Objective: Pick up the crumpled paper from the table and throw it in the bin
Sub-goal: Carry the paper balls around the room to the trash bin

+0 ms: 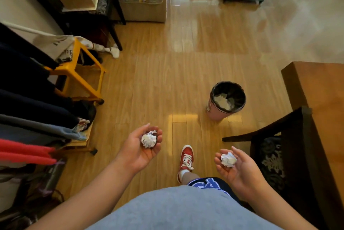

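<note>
The right hand (pixel 240 170) lies palm up, its fingers curled round a crumpled paper ball (pixel 228 159). The left hand (pixel 143 147) cups a second paper ball (pixel 148 139) against its bent fingers the same way. Beyond both sets of fingertips stands the bin (pixel 216 113) on the floor, with white paper inside.

1 paper ball (pixel 148 141) cupped in left hand (pixel 143 152), 1 more ball (pixel 228 159) in right hand (pixel 240 172). Bin (pixel 216 113) on floor (pixel 158 84) ahead, nearer right hand. Table (pixel 323 88) far right, chair (pixel 279 132) against it. Stool (pixel 80 73), hanging clothes (pixel 28 99) left.
</note>
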`<state>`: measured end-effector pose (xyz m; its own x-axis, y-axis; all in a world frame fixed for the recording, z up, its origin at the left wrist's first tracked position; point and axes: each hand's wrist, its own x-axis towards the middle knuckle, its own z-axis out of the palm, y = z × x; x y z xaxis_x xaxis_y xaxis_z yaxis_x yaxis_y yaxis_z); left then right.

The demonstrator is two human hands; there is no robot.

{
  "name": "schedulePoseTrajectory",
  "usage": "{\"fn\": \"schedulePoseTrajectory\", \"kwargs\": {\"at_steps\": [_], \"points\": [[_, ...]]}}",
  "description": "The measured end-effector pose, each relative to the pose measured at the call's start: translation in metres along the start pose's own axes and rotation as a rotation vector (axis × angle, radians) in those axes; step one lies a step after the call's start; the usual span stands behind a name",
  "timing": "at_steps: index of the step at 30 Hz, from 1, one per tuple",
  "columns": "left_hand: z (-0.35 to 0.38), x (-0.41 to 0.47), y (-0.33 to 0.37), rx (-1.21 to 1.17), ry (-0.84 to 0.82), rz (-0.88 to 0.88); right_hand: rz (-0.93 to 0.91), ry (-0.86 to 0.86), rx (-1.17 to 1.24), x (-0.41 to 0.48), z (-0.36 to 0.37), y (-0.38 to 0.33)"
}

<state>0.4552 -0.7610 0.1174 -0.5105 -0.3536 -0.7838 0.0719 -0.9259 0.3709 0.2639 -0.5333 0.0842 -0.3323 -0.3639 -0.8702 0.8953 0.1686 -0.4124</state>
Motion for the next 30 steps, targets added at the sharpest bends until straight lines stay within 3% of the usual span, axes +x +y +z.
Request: {"fn": "schedulePoseTrajectory", "kwargs": {"at_steps": [7,16,23,30], "points": [[0.042,0.049,0.057,-0.067,0.109,0.04,0.016,-0.095,-0.057,0.061,0.074,-0.108],[0.032,0.101,0.15,-0.204,0.25,0.071,0.014,-0.243,-0.127,0.12,0.225,-0.2],[0.03,0.183,0.272,-0.136,0.252,0.027,0.005,-0.198,-0.057,0.185,0.322,-0.243],[0.096,0.254,0.38,0.045,0.129,-0.035,0.0,-0.045,0.116,0.212,0.342,-0.291]]}}
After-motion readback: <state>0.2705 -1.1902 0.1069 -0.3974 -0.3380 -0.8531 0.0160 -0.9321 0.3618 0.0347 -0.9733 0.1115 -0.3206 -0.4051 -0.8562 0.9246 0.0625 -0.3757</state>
